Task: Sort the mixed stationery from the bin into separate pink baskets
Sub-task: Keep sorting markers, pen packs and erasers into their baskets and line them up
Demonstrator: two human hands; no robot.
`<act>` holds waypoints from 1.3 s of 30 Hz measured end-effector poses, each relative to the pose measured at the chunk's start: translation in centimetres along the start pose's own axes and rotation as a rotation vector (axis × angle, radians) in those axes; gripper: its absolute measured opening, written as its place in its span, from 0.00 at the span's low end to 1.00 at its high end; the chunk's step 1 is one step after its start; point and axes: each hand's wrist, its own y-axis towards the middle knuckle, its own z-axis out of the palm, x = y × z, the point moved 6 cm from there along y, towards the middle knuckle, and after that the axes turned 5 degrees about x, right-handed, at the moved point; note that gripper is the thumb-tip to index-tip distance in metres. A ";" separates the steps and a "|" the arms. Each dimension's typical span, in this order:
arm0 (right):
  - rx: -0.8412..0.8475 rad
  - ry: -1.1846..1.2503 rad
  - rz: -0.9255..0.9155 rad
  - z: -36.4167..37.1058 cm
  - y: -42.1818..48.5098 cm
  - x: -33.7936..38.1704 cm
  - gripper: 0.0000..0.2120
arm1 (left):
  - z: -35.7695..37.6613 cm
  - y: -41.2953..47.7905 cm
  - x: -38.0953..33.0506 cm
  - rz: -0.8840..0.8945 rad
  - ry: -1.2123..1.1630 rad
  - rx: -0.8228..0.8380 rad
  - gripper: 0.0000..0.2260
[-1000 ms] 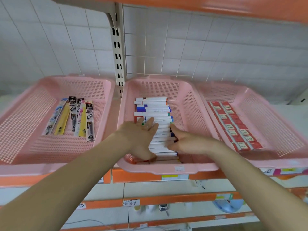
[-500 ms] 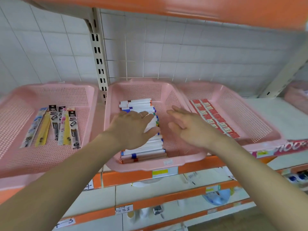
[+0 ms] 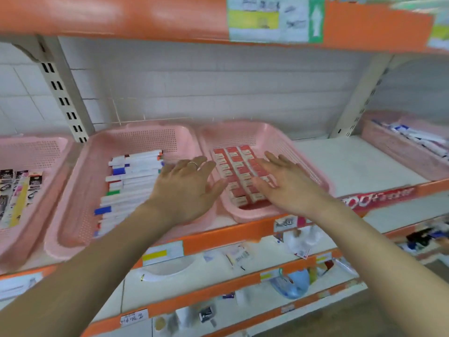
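Both hands are empty, fingers spread; the left hand [image 3: 187, 188] hovers at the marker basket [image 3: 145, 139]'s right rim, the right hand [image 3: 289, 188] over the red boxes [image 3: 239, 166] in the next basket [image 3: 243, 135] by the shelf [image 3: 352, 164]'s front edge; a careless sweep could scatter those rows.

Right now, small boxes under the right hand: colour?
Small boxes: red, white labels; head view.

It was a shop: orange shelves [image 3: 218, 235] bore price labels [image 3: 162, 253] below the left hand [image 3: 184, 188], slotted uprights [image 3: 65, 93] beyond it, baskets [image 3: 80, 190] of pens [image 3: 132, 181].
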 end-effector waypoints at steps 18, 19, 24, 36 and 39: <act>-0.100 0.067 0.209 -6.2 -13.4 -29.9 0.29 | 2.9 9.0 -30.6 0.128 -0.004 0.009 0.37; -0.104 0.080 0.220 -6.3 -13.6 -30.8 0.30 | 3.1 9.6 -31.6 0.147 -0.005 0.016 0.37; -0.122 0.121 0.274 -6.5 -13.8 -35.2 0.30 | 4.1 13.2 -35.7 0.227 -0.001 0.049 0.36; -0.158 0.173 0.390 -9.5 -9.8 -43.3 0.29 | 7.2 23.3 -41.1 0.344 -0.074 0.082 0.33; -0.210 0.166 0.398 -10.2 -9.3 -45.1 0.27 | 7.3 25.2 -42.4 0.371 -0.075 0.071 0.32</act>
